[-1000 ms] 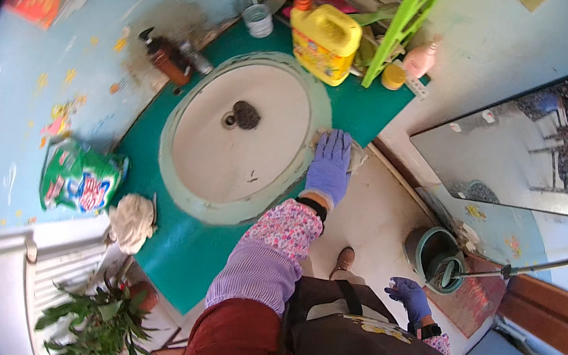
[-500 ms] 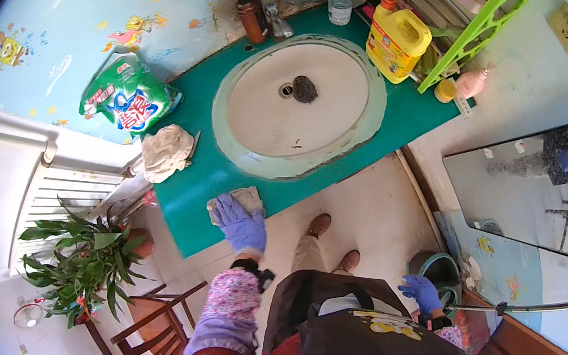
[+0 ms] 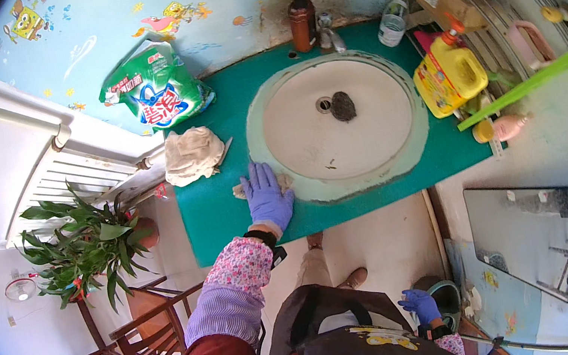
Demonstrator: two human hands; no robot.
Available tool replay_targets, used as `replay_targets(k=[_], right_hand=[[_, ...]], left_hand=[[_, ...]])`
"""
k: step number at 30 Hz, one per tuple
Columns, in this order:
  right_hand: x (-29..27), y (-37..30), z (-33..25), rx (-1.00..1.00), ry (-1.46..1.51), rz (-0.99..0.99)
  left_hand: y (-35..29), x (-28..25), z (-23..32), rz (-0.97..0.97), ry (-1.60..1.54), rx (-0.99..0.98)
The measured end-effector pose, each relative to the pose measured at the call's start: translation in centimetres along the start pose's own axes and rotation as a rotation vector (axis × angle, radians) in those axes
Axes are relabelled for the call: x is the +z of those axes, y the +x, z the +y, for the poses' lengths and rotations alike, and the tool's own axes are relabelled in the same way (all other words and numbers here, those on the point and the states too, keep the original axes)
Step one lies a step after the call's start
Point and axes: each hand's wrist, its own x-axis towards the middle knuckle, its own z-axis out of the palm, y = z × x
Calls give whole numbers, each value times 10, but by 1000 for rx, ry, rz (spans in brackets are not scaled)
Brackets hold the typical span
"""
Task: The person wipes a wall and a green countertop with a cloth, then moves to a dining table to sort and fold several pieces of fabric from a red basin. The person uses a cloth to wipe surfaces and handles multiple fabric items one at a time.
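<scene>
My left hand (image 3: 269, 201), in a purple glove, lies flat with its fingers stretched over a beige cloth (image 3: 285, 180). Most of that cloth is hidden beneath the palm. It rests on the green countertop (image 3: 220, 227), just left of the oval sink (image 3: 297, 141). A dark scouring pad (image 3: 343, 106) sits in the basin beside the drain. My right hand (image 3: 420, 305), gloved alike, hangs low at my right side with loosely bent fingers and nothing visible in it. Close behind it is a dark bucket (image 3: 446, 297).
A crumpled cloth (image 3: 192, 154) and a green detergent bag (image 3: 158, 89) occupy the counter's left end. Behind the sink are a brown pump bottle (image 3: 303, 20) and a faucet (image 3: 328, 36). A yellow jug (image 3: 452, 75) stands right, near a green-edged rack (image 3: 546, 72). A mirror (image 3: 538, 239) leans lower right.
My left hand has slid the cloth forward and to the right over the counter, up to the sink's rim. My right hand stays low by the bucket. The whole view has shifted slightly.
</scene>
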Motion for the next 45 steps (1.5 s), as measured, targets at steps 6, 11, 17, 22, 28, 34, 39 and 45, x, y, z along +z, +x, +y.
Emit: replay_targets(k=[6, 11, 17, 22, 28, 34, 39, 45], right_hand=[[37, 31, -45, -83, -187, -74], [59, 53, -75, -69, -220, -54], [74, 61, -74, -137, -237, -52], [81, 39, -74, 51, 31, 41], [85, 16, -85, 62, -26, 76], [77, 14, -76, 29, 46, 65], [61, 30, -67, 29, -172, 60], [69, 47, -77, 34, -79, 26]], left_hand=[[77, 3, -17, -12, -35, -8], [176, 14, -25, 62, -14, -114], [257, 18, -29, 79, 30, -157], [330, 13, -27, 148, -59, -404], [332, 22, -23, 248, -55, -392], [270, 12, -79, 225, -138, 257], [274, 22, -91, 266, -23, 256], [304, 41, -55, 369, 21, 76]])
